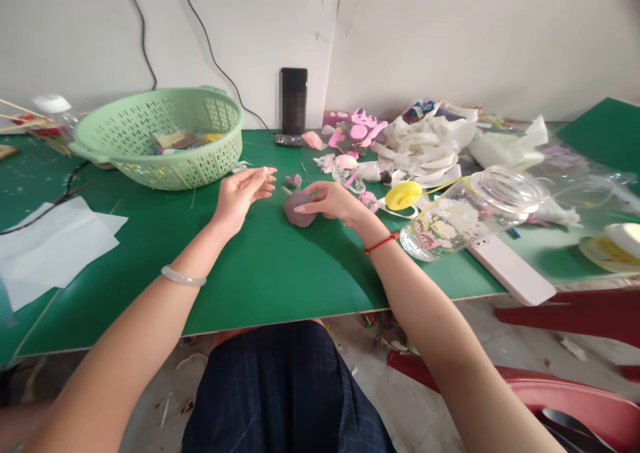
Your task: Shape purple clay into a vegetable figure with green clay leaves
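A dull purple ball [299, 210], which looks like modelling clay, sits on the green table. My right hand [334, 203] curls around its right side, thumb across the front and fingers behind. To the left, my left hand [246, 192] hovers just above the table, apart from the ball. Its thumb and fingertips are drawn together in a pinch; whatever is between them is too small to make out. Behind the ball lies a small purple lump [293, 180], with a pale green bit [286, 190] by the ball's upper left edge.
A green perforated basket [170, 173] stands back left, near white sheets [65, 246]. A dark phone [293, 103] leans against the wall. Pink figure [359, 133], crumpled white wrapping [430, 140], a clear jar [450, 220] with yellow lid [403, 196] and a pale phone [513, 270] lie rightward.
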{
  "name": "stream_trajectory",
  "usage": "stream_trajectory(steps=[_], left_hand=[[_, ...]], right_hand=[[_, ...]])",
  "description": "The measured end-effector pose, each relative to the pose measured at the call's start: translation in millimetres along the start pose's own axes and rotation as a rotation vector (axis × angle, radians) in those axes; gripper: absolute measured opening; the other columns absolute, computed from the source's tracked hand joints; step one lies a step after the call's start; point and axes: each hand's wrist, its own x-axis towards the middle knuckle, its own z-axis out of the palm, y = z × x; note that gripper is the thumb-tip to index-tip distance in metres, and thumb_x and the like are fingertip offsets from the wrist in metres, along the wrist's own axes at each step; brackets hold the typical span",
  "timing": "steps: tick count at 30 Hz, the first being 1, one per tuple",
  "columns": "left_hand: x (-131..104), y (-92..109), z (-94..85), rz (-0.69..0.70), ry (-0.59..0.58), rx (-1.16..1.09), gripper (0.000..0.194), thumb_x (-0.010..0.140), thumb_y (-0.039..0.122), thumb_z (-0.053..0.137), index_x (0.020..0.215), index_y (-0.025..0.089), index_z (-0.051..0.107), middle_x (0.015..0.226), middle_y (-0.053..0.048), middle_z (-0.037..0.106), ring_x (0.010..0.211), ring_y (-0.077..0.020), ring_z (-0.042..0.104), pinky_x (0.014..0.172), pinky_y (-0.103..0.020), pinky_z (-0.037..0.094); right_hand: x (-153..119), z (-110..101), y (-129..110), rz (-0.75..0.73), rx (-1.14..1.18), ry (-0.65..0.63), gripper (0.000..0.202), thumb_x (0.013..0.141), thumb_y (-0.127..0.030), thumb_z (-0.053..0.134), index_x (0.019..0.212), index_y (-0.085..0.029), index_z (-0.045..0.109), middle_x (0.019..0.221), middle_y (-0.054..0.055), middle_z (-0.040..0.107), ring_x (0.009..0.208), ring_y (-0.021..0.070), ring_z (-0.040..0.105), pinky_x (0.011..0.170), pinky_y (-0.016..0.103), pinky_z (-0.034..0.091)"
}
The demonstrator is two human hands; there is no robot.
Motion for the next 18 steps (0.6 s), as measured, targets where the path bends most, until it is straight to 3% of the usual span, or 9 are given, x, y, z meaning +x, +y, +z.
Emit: stream_trajectory(steps=[3,7,18], left_hand=[[2.5,-6.8,-1.6,-0.042,0.015,-0.08,0.044,0.072,0.053,0.093,0.096,0.018,0.082,0.096,-0.007,0.081,0.082,-0.0126,0.076,0.077,-0.024,0.063],[2.0,-10.9,0.2,-0.077,0.014,-0.121,0.04,0.069,0.045,0.096,0.096,0.02,0.082,0.099,-0.006,0.082,0.09,-0.0146,0.076,0.084,-0.027,0.063],[1.8,-15.1,2.0,-0.086,0.011,-0.043,0.04,0.064,0.045,0.096,0.081,0.02,0.071,0.08,-0.002,0.076,0.077,-0.0143,0.073,0.07,-0.026,0.058]], right_hand=[[-0.3,-0.8,-3.0,0.032,0.143,0.014,0.061,0.052,-0.043,0.104,0.095,-0.018,0.068,0.063,-0.007,0.056,0.046,0.0035,0.031,0.041,0.023,0.014],[-1.1,-0.3,-7.1,-0.033,0.324,0.002,0.065,0.054,-0.054,0.103,0.097,-0.021,0.066,0.059,-0.01,0.047,0.046,0.0033,0.021,0.042,0.025,0.011],[0.5,4.1,-3.6,-0.088,0.388,-0.046,0.068,0.057,-0.06,0.1,0.102,-0.023,0.066,0.064,-0.009,0.049,0.047,0.0047,0.023,0.043,0.026,0.016]])
